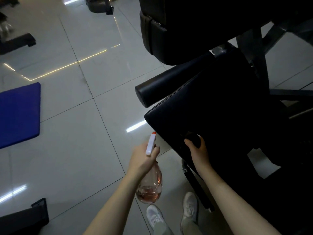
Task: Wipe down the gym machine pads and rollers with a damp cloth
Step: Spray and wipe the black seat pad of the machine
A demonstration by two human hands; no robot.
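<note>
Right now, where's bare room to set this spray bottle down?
Widest bare patch: the floor tiles between the blue mat and the seat pad, ahead of your left hand holding the spray bottle. Crowded: by your shoes, where the frame bar comes down, and the pad, where your right hand grips the cloth.

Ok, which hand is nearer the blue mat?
Left. The left hand, gripping the spray bottle, is right of the blue mat; the right hand, farther right, grips a cloth on the seat pad.
</note>
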